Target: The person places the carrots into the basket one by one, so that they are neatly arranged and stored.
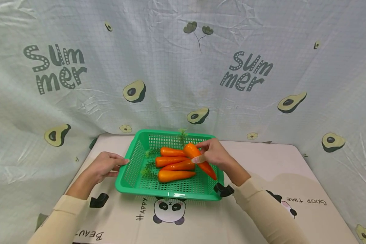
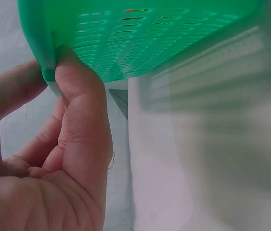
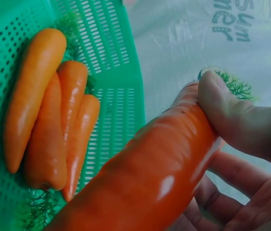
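Observation:
A green slotted plastic basket (image 1: 183, 195) holds several orange carrots (image 1: 176, 175) with feathery green tops, lying side by side. My left hand (image 1: 105, 166) pinches the basket's left rim, thumb and fingers on either side of the edge in the left wrist view. Over the basket's right part, my right hand (image 1: 214, 154) grips another carrot (image 1: 205, 167) between thumb and fingers. Its tapered end slants down toward the front right corner. In the right wrist view this carrot (image 3: 159, 173) fills the foreground, with some green top showing beyond the thumb (image 3: 217, 96).
The basket sits on a pale printed tabletop (image 1: 262, 159) with a panda drawing (image 1: 169, 209) in front of it. A white curtain (image 1: 170, 67) with avocado prints hangs close behind and along the sides. Black wrist mounts (image 1: 223, 189) show at both wrists.

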The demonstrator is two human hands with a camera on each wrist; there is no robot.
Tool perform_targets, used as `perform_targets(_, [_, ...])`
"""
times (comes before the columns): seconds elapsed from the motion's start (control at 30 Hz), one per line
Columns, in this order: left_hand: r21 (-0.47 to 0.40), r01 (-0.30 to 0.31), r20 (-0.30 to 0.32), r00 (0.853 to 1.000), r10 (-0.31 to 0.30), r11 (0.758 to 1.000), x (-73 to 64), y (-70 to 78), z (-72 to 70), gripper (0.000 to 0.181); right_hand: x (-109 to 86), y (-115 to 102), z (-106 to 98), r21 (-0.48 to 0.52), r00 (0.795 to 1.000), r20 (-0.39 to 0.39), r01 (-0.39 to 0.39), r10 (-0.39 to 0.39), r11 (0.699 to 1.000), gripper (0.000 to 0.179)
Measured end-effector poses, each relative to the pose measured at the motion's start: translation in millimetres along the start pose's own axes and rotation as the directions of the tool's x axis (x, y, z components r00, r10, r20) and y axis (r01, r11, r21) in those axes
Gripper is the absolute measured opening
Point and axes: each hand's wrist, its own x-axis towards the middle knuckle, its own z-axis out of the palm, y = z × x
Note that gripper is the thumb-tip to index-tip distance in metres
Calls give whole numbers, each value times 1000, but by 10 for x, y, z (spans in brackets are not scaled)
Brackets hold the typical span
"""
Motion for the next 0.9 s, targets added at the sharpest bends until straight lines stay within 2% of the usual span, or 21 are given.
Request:
perform_targets(0.33, [-1,3,-4,1000,-3,1000,-1,-5,-3,37,67,-75,31,-57,995,97,38,-32,998,52])
perform_targets(0.9, [5,-5,-5,1000,5,1000,-11,-8,0,39,156,-113,120,-58,969,238,79,-63,995,51])
